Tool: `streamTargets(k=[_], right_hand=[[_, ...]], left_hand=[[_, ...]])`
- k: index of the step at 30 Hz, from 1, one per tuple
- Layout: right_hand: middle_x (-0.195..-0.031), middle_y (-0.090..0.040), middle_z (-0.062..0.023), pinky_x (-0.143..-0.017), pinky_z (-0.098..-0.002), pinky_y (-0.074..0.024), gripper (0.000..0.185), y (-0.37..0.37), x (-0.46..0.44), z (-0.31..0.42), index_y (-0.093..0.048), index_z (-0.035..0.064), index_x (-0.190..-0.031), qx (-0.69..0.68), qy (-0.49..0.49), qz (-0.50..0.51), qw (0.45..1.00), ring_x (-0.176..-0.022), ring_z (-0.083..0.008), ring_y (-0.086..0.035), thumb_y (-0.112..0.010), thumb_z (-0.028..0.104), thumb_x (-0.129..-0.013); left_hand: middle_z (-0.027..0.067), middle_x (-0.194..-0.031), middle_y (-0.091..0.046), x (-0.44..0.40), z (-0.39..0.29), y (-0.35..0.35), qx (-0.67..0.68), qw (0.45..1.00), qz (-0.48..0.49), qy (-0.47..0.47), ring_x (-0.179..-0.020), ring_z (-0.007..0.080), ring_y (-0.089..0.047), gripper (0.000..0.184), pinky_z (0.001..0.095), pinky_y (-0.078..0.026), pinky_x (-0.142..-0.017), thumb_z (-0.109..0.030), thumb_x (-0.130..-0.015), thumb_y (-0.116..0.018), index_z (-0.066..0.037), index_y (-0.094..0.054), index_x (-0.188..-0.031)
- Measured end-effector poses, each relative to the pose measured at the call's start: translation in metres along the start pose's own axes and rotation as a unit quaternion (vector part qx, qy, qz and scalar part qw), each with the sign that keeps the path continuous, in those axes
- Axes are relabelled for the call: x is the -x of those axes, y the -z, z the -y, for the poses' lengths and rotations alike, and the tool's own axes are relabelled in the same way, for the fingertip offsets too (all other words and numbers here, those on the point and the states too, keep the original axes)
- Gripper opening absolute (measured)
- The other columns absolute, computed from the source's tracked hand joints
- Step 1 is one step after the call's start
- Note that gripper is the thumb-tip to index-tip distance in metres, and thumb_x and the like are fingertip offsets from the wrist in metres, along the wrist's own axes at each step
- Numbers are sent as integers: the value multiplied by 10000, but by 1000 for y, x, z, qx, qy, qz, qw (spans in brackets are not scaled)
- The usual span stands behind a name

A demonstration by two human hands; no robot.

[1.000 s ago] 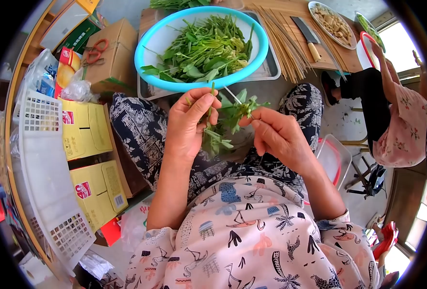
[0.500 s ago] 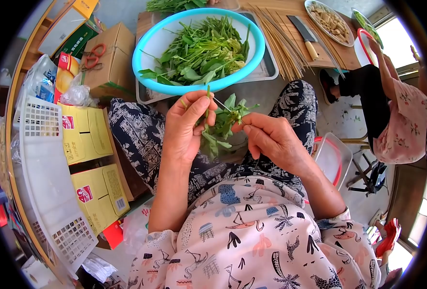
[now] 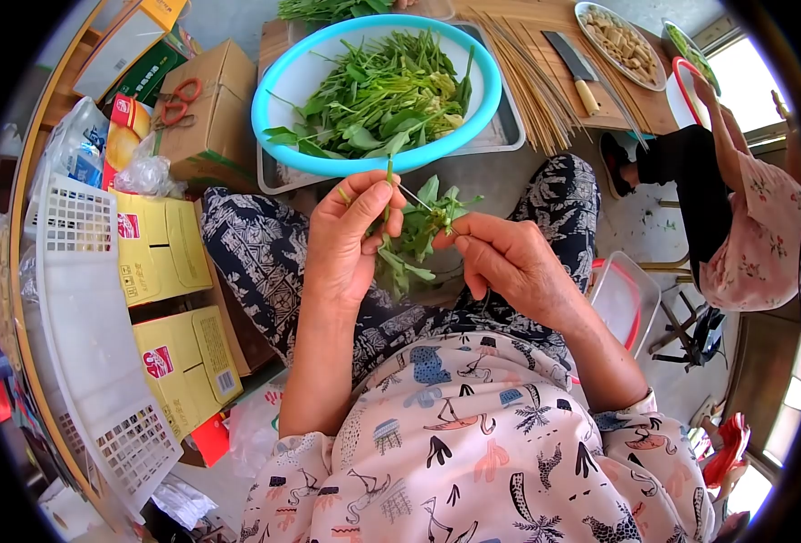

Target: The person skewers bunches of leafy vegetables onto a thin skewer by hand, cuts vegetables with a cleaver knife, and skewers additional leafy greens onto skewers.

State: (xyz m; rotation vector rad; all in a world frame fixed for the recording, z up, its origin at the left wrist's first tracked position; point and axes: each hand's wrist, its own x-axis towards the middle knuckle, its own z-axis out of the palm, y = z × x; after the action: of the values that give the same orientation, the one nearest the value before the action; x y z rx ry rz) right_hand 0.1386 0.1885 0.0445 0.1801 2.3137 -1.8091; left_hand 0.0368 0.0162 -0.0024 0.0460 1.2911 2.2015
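My left hand (image 3: 353,231) is closed in a pinch on a green leafy stem (image 3: 389,185), which stands upright between thumb and fingers. My right hand (image 3: 513,262) pinches a thin skewer (image 3: 413,195) whose tip slants toward the left hand; its lower end is hidden in the grip. Bunched on the skewer, right against the right fingertips, are leafy greens (image 3: 436,213). More leaves hang below the left fingers. Just beyond both hands, a blue-rimmed basin (image 3: 269,136) holds a heap of leafy greens (image 3: 378,100).
The basin sits on a metal tray (image 3: 511,131). Bamboo skewers (image 3: 522,81), a knife (image 3: 570,61) and a plate of pale chunks (image 3: 622,43) lie at the back right. Scissors (image 3: 180,101) rest on a carton (image 3: 215,127) at left. Another person (image 3: 753,235) is at right.
The view has shifted very slightly. Both hands keep nearly the same pose, with the stem and the skewer still in them.
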Motion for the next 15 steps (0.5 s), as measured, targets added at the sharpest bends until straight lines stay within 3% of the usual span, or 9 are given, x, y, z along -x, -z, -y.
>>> streamTargets(k=[10, 12, 15], right_hand=[[-550, -508, -52, -496, -269, -417, 199, 0, 1, 2, -605, -23, -955, 5, -8, 11, 1000, -503, -105, -506, -452, 102, -931], [-517, -506, -8, -487, -220, -377, 242, 0, 1, -3, -616, -12, -1005, 12, 2, 10, 1000, -485, -48, -450, -438, 146, -959], [-519, -507, -7, -491, -220, -380, 241, 1, 2, -3, -615, -10, -1003, 16, 7, 11, 1000, -487, -49, -454, -438, 148, -960]], left_hand=[[42, -798, -651, 1, -5, 6, -44, 999, 9, -25, -583, 86, -561, 149, 155, -284, -427, -137, -838, -671, -46, -650, -954], [42, -794, -653, 1, -6, 6, -50, 998, 8, -26, -582, 86, -561, 147, 155, -287, -427, -133, -835, -674, -43, -651, -949], [46, -793, -657, 2, -8, 4, -64, 997, 9, -30, -580, 86, -562, 143, 155, -294, -428, -126, -830, -677, -38, -652, -940]])
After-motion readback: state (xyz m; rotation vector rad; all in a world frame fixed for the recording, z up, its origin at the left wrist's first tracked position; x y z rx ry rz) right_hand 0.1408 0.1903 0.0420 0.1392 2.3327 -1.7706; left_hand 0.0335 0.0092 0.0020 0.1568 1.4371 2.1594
